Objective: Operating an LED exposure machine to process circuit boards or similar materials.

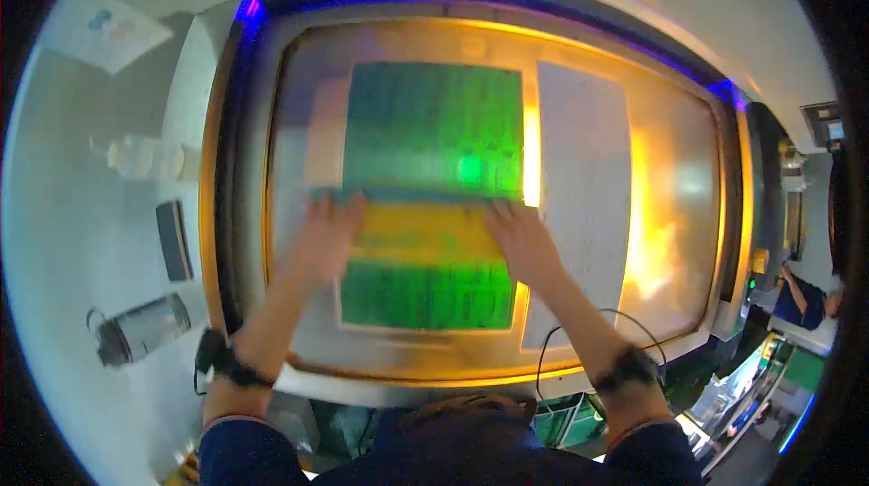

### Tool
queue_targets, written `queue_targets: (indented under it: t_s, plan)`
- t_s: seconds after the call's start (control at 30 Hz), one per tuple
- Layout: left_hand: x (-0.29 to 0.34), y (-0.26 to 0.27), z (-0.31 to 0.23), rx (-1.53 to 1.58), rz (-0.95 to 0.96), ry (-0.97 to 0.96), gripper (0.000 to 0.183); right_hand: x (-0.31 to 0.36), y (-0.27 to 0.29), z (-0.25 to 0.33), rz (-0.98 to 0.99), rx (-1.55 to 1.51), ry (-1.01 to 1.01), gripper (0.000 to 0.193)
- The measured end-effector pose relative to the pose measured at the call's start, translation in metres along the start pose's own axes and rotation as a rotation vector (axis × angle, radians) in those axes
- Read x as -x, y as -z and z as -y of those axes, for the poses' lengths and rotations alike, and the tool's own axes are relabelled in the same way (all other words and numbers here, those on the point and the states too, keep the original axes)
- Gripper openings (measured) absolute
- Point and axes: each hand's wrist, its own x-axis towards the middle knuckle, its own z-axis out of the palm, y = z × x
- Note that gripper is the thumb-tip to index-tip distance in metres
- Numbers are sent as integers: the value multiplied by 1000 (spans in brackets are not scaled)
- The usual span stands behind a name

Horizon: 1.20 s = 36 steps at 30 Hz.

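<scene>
White surface (63,214) at left, blue light strip (798,423) at lower right

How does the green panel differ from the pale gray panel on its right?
The green panel is vivid green and wider; the pale gray panel is muted and narrower. A yellow bar, with the left hand and right hand at its ends, crosses the green panel, but not the gray one. Both look roughly rectangular, longer than wide.

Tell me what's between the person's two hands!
In the head view, a blurred yellow-and-teal bar stretches between the left hand and right hand, across the green panel.
</scene>
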Motion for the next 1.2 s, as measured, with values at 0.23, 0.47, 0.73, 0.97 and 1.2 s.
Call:
queue_targets:
  t_s: [0.23, 0.47, 0.73, 0.97, 1.2]
  plan:
    - [218, -49, -135, 259, 342, -142, 76, 246, -41, 115, 140, -241, 20, 49]
    - [-14, 6, -22, -100, -53, 113, 79, 0, -13, -9, -134, 98, -43, 59]
    - [-330, 101, 48, -51, -448, 40, 69, -200, 85, -239, -203, 146, -149, 74]
    - [-232, 89, -26, 4, -290, 79, 77, -115, 42, -209, -227, 253, -88, 66]
    - [115, -36, -214, 210, 454, -126, 72, 262, -30, -27, 386, -308, 87, 56]
